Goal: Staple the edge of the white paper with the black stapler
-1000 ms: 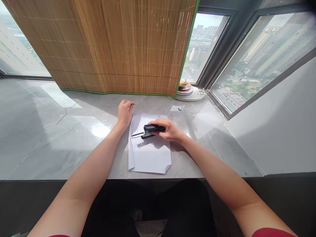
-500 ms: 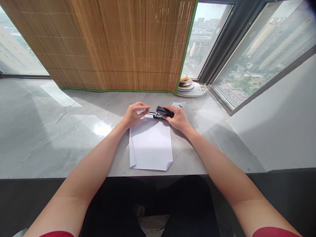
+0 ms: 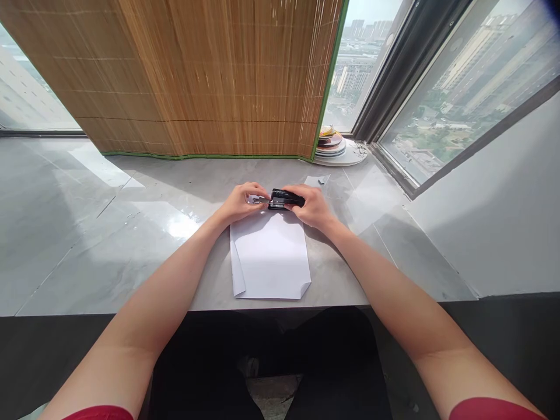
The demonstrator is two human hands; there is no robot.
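A black stapler (image 3: 280, 197) is held over the top edge of a stack of white paper (image 3: 271, 256). My right hand (image 3: 312, 205) is closed around its right end. A narrow metal slide (image 3: 261, 200) sticks out of the stapler's left end. The fingers of my left hand (image 3: 245, 201) pinch this slide, thumb underneath. Whether staples lie inside cannot be made out. The paper lies flat, with its lower right corner curled up and its left side folded over.
Behind my right hand lies a small white slip (image 3: 315, 180) with a small dark bit on it. Stacked plates (image 3: 335, 153) stand by the window corner. A bamboo blind (image 3: 210, 81) hangs low over the back of the grey tiled ledge (image 3: 131, 245).
My left hand has come closer to the stapler, and less of the metal slide shows outside it. The stapler and my right hand have shifted slightly left.
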